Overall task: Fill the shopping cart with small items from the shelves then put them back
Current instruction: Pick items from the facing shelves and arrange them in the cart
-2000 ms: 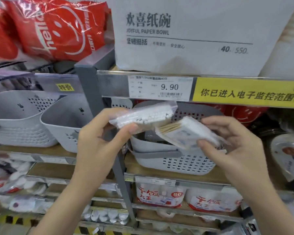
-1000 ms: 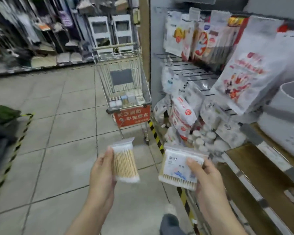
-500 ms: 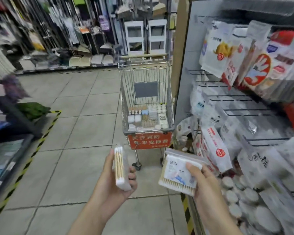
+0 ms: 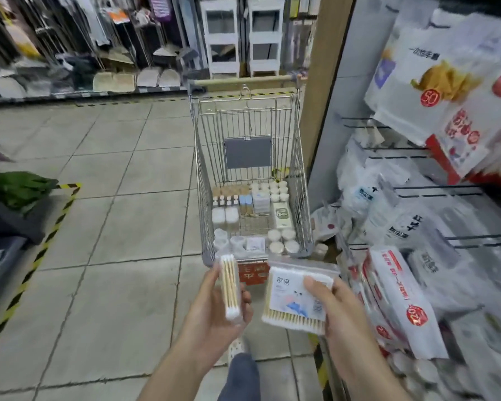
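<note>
A first-person view down a shop aisle, with two bare arms reaching forward from the bottom of the frame. The left hand (image 4: pixel 214 311) grasps a narrow clear pack (image 4: pixel 230 287) of wooden cotton swabs, held upright and edge-on, thumb on the near side and fingers wrapped behind it. The right hand (image 4: pixel 339 311) grasps a wider flat bag (image 4: pixel 294 296) of swabs, its printed label facing up and its thumb pressed on top; the wooden sticks show along the bag's lower edge. The two packs sit side by side, near each other but apart.

Just beyond the hands stands a wire cart (image 4: pixel 249 157) on a grey tiled floor (image 4: pixel 113 227), with its wooden handle at the far end and a red sign (image 4: pixel 253 273) on its near end, partly hidden behind the packs. The bottom of the cart holds small items (image 4: pixel 252 215) in rows: white jars, little boxes and tubs, with a bare patch of wire in the middle.

To the right, a rack (image 4: pixel 417 195) of wire hooks carries hanging plastic packets in white, clear and red. The far wall holds blurred brooms, dustpans and two white shelf units (image 4: pixel 243 36). Yellow-and-black tape (image 4: pixel 41 241) runs along the floor at left. A blue trouser leg (image 4: pixel 240 377) and a shoe show between the arms
</note>
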Action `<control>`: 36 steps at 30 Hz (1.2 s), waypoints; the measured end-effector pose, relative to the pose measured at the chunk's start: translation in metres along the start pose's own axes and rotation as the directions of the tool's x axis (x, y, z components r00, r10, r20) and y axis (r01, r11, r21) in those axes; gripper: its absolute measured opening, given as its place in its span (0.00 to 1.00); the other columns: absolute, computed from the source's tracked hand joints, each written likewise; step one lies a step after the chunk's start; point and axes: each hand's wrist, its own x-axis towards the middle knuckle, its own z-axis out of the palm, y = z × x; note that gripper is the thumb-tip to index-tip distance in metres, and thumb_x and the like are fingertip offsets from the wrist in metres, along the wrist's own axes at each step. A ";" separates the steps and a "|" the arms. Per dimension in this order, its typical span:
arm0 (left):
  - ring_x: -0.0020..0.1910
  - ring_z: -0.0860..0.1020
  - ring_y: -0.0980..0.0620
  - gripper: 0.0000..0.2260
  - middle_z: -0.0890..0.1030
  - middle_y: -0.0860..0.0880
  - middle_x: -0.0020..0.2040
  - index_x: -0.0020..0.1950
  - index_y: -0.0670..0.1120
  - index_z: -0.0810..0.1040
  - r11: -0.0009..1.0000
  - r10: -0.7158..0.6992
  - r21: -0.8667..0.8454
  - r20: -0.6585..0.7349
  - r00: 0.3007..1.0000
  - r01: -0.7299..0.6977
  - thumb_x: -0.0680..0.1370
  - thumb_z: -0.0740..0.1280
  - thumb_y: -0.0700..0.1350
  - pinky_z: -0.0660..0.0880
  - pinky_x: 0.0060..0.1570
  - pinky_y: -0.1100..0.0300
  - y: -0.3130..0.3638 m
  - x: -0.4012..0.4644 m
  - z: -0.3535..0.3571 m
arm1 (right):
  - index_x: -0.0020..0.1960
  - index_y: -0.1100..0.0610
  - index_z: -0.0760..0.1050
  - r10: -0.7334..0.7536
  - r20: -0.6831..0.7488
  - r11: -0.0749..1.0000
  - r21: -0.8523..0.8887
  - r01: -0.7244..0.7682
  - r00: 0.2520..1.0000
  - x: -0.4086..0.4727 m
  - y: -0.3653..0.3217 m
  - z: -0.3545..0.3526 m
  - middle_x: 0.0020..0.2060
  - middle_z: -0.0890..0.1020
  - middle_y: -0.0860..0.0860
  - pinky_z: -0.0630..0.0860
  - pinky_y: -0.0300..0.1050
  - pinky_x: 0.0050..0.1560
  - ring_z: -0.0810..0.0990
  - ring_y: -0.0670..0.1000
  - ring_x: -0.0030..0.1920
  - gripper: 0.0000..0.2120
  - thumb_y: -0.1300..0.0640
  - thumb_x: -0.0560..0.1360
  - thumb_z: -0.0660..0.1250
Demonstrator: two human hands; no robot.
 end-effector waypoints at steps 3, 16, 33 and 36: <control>0.46 0.82 0.44 0.20 0.83 0.41 0.49 0.59 0.42 0.79 0.978 -0.011 0.209 0.114 0.993 -0.013 0.78 0.61 0.56 0.77 0.40 0.54 0.030 0.043 0.009 | 0.53 0.58 0.78 -0.005 0.008 1.000 -0.025 0.006 1.000 0.044 -0.013 0.033 0.42 0.86 0.55 0.82 0.49 0.39 0.85 0.55 0.41 0.08 0.60 0.74 0.68; 0.57 0.79 0.40 0.24 0.81 0.39 0.58 0.60 0.45 0.78 0.887 -0.022 0.461 0.067 0.997 -0.012 0.82 0.49 0.58 0.74 0.55 0.44 0.116 0.172 0.030 | 0.54 0.61 0.76 0.144 -0.049 0.986 -0.082 -0.147 0.988 0.196 -0.026 0.090 0.42 0.86 0.56 0.82 0.48 0.38 0.85 0.56 0.41 0.07 0.60 0.77 0.66; 0.49 0.75 0.55 0.10 0.78 0.58 0.47 0.51 0.53 0.76 0.715 0.215 0.692 -0.356 0.909 0.102 0.79 0.60 0.56 0.70 0.57 0.53 0.131 0.291 0.028 | 0.54 0.56 0.78 0.246 -0.142 0.944 -0.190 -0.270 0.959 0.364 -0.011 0.036 0.47 0.85 0.53 0.78 0.44 0.41 0.84 0.51 0.45 0.06 0.58 0.77 0.67; 0.47 0.76 0.57 0.08 0.78 0.55 0.48 0.53 0.50 0.75 0.658 0.233 0.741 -0.373 0.898 0.137 0.80 0.60 0.52 0.69 0.55 0.59 0.128 0.322 0.007 | 0.53 0.56 0.77 0.249 -0.178 0.931 -0.227 -0.286 0.952 0.387 0.005 0.033 0.45 0.84 0.54 0.80 0.51 0.45 0.84 0.54 0.45 0.06 0.59 0.76 0.67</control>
